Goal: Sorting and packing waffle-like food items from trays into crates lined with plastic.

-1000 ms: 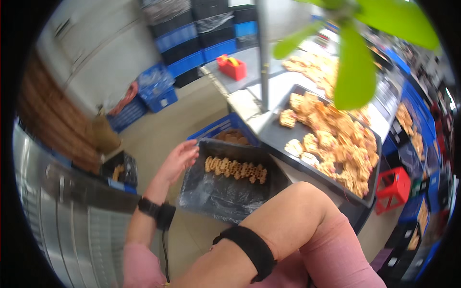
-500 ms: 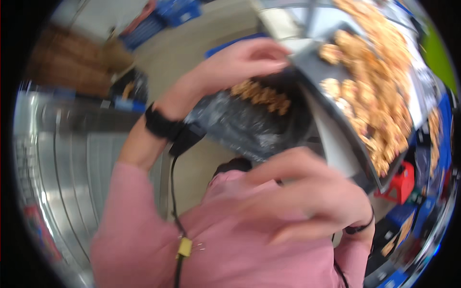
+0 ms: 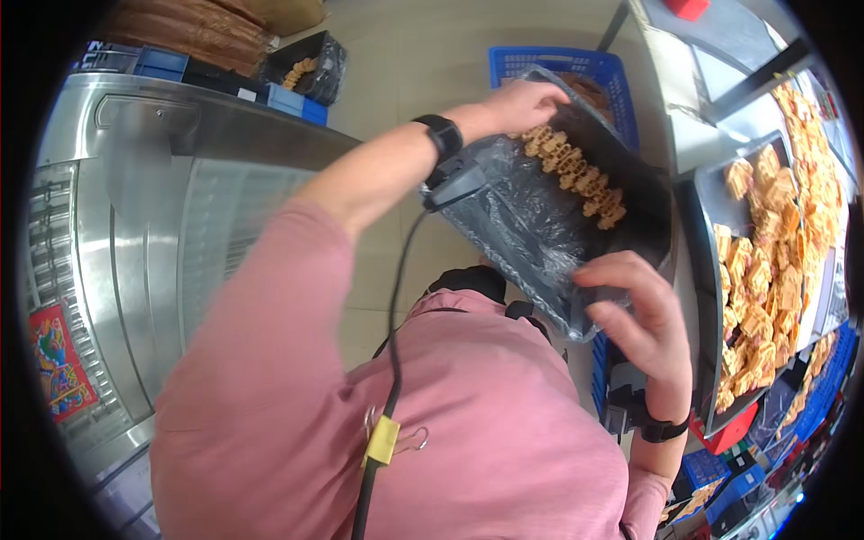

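Observation:
A black bin [image 3: 650, 202] lined with clear plastic [image 3: 526, 211] lies before me, with a row of tan, knobbly pieces [image 3: 576, 171] inside it; their kind I cannot make out. My left hand [image 3: 529, 106] is at the bin's far left rim, its fingers curled over the edge and partly hidden. My right hand [image 3: 641, 306] hovers by the near right corner, thumb and fingers curved and apart with nothing between them. The plastic bunches at the near edge, close to the right fingertips.
On the right, a dark tray [image 3: 706, 360] holds many tan pieces [image 3: 756, 297], beside a larger heap [image 3: 814, 180]. A blue basket [image 3: 562, 61] stands beyond the bin. A metal counter [image 3: 225, 126] runs along the left, with another lined black bin [image 3: 328, 67] behind it.
My view has swung, so the bin and tray appear farther right. My right hand has moved from in front of my chest to the bin's near corner. The left stays at the rim.

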Demonstrator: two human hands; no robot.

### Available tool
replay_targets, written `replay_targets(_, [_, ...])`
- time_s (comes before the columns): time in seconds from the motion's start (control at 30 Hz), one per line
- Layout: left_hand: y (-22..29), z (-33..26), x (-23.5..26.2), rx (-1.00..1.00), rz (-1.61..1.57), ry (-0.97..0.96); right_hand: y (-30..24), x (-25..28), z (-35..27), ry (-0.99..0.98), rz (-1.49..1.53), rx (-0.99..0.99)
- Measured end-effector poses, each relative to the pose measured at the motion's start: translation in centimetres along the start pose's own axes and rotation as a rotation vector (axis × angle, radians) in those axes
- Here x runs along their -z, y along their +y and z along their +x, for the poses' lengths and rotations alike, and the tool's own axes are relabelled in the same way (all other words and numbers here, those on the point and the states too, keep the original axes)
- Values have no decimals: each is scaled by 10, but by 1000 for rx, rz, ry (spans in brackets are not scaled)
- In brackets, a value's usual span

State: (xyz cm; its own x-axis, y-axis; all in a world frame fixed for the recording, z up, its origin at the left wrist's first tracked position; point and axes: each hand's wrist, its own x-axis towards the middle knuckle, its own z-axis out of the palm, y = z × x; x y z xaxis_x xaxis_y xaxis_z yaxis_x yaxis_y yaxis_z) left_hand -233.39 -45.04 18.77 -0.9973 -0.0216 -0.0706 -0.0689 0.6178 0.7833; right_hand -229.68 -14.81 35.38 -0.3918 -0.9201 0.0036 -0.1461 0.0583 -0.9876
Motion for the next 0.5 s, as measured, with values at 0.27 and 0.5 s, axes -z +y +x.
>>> replay_targets(0.27, [-94,-39,-28,12,239,233,32,28,-45,435,-254,-185])
replay_targets(0.5, [66,-42,-55,97,-591,197,58,150,-147,879,-678,-390])
